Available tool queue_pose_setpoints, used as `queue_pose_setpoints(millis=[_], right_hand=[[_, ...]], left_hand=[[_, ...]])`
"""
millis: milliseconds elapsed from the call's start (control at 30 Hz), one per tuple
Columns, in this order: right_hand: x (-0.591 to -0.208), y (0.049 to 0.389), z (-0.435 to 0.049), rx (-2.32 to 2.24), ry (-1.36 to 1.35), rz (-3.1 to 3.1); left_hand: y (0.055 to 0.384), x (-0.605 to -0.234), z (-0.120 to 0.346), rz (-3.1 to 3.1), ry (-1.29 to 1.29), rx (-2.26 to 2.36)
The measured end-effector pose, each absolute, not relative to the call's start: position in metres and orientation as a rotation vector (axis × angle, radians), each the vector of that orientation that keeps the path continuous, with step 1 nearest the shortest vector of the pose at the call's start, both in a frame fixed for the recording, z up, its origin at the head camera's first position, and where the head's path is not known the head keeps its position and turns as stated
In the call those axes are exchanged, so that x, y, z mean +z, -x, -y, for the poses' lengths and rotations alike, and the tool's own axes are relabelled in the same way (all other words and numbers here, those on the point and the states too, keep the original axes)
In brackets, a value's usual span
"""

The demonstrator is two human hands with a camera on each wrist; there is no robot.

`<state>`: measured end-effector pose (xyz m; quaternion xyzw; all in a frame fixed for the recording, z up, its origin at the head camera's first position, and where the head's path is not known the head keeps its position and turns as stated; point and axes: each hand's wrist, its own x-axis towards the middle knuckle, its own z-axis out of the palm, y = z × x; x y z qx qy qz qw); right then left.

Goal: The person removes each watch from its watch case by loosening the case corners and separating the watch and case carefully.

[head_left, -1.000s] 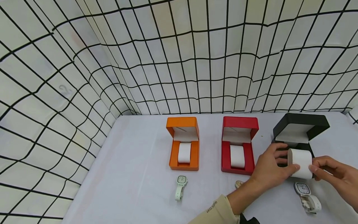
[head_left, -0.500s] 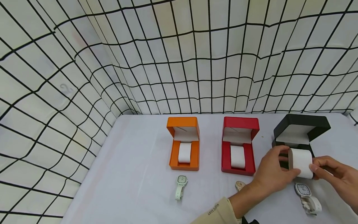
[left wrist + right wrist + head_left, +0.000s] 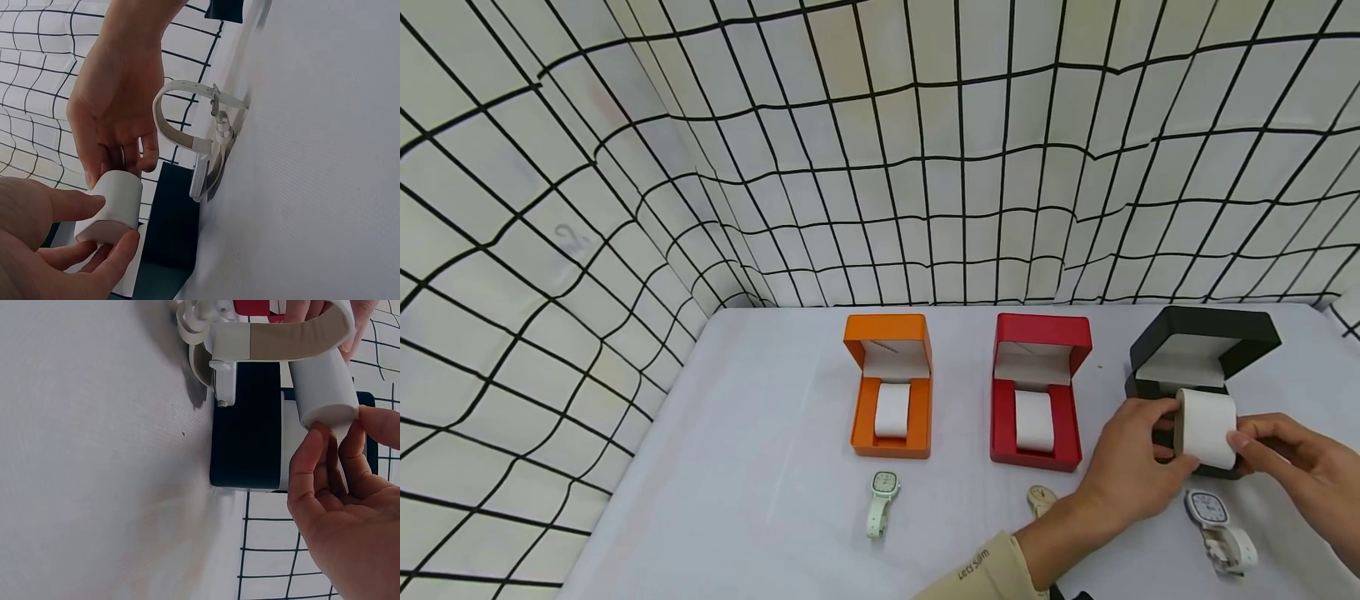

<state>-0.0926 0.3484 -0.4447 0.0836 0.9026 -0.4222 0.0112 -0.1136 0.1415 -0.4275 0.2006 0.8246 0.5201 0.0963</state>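
Both hands hold a white watch cushion (image 3: pixel 1208 428) just above the open black watch box (image 3: pixel 1206 346) at the right. My left hand (image 3: pixel 1131 467) pinches the cushion's left end between thumb and fingers. At its other end my right hand (image 3: pixel 1296 467) grips the edge with thumb and fingertips. In the left wrist view the cushion (image 3: pixel 119 203) sits between the two hands, and the right wrist view shows its rounded end (image 3: pixel 328 394). A watch with a white strap (image 3: pixel 1221 529) lies in front of the black box. The box's inside is partly hidden by the hands and cushion.
An open orange box (image 3: pixel 891 446) and an open red box (image 3: pixel 1036 454) stand to the left, each with a white cushion inside. A pale green watch (image 3: pixel 882 502) lies before the orange one. A beige watch (image 3: pixel 1041 497) is partly covered by the left forearm. Black netting (image 3: pixel 962 167) surrounds the table.
The cushion has shifted slightly up and back toward the black box, with both hands still holding it. The left hand's fingers have closed in around its end. The boxes and watches stay put.
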Motion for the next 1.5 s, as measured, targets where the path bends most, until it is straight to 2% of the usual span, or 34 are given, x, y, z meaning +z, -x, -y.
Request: queue_pose_setpoints(millis=[567,1500], right_hand=[[-0.459,0.091,-0.346,-1.303,-0.300,-2.940],[-0.476,0.090,-0.347,-1.238,-0.179,-3.045]], left_hand=[[0.115,-0.428,-0.148,-2.400,-0.488,1.576],[0.121,-0.430,-0.145,-2.416,-0.564,1.400]])
